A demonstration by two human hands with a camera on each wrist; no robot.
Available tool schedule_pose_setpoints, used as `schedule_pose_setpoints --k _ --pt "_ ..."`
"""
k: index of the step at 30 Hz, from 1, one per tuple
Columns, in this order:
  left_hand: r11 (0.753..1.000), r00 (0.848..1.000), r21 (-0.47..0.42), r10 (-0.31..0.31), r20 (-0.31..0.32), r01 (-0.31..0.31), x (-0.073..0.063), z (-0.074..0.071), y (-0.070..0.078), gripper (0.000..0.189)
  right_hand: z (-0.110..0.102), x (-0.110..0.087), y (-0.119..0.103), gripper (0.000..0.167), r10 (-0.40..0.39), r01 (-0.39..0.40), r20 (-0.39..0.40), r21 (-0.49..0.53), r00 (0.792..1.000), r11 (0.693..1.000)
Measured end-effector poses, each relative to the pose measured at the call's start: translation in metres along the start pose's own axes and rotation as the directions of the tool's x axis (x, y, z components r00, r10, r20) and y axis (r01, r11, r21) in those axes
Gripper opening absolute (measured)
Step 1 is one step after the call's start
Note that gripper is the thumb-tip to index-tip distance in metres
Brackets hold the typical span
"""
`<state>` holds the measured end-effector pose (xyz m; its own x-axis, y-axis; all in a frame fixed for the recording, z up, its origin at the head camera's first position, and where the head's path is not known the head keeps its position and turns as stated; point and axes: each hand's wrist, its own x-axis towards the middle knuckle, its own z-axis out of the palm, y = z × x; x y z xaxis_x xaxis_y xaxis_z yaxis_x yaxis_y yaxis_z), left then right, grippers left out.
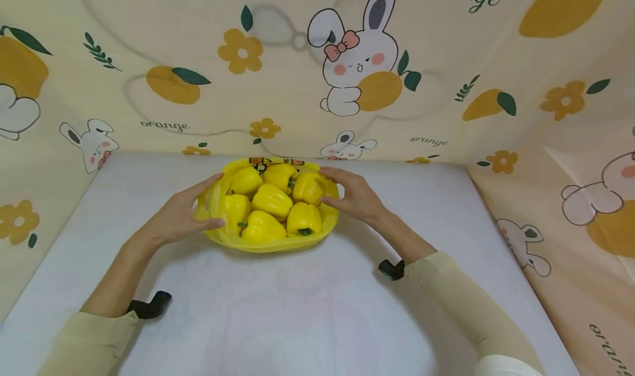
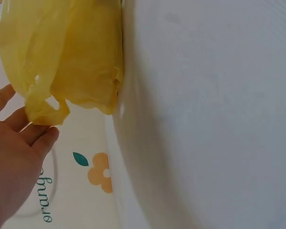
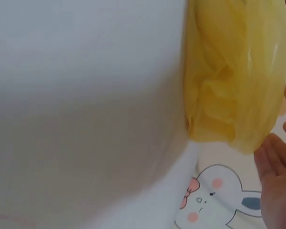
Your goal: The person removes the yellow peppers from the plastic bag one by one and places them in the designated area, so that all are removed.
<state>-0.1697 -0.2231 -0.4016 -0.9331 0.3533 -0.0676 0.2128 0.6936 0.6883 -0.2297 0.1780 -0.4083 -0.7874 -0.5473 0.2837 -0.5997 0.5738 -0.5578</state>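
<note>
On the white table, near its far edge: yellow plastic bag, 7 yellow bell peppers inside. Left hand, right hand flank it, fingers apart from thumbs. Probably limp, slippery, weighty; cup low.

Glossy yellow bell peppers: undersides hidden from me
Thin yellow plastic bag: base hidden, far-rim print too small to read
Left beige fabric sleeve: cut off below
</note>
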Motion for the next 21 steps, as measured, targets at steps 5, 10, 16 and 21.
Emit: schedule_pose_setpoints --k 5,10,16,21 --pt "1.000 1.000 0.003 0.020 0.018 -0.020 0.004 0.003 -0.001 0.096 0.007 0.006 -0.005 0.064 0.108 -0.108 0.019 -0.037 0.994 0.993" --pt "1.000 0.999 0.013 0.025 0.029 -0.026 0.008 0.005 0.000 0.093 0.014 0.012 -0.009 0.067 0.203 -0.201 0.021 -0.073 0.979 0.977" --pt "1.000 0.999 0.005 0.009 0.032 -0.009 0.011 0.007 0.000 0.097 0.024 0.017 -0.015 0.071 0.280 -0.278 0.008 -0.091 0.960 0.956" --pt "1.000 1.000 0.004 0.011 0.029 -0.011 0.011 0.008 -0.002 0.099 0.031 0.019 -0.016 0.074 0.292 -0.290 -0.006 -0.137 0.956 0.947"
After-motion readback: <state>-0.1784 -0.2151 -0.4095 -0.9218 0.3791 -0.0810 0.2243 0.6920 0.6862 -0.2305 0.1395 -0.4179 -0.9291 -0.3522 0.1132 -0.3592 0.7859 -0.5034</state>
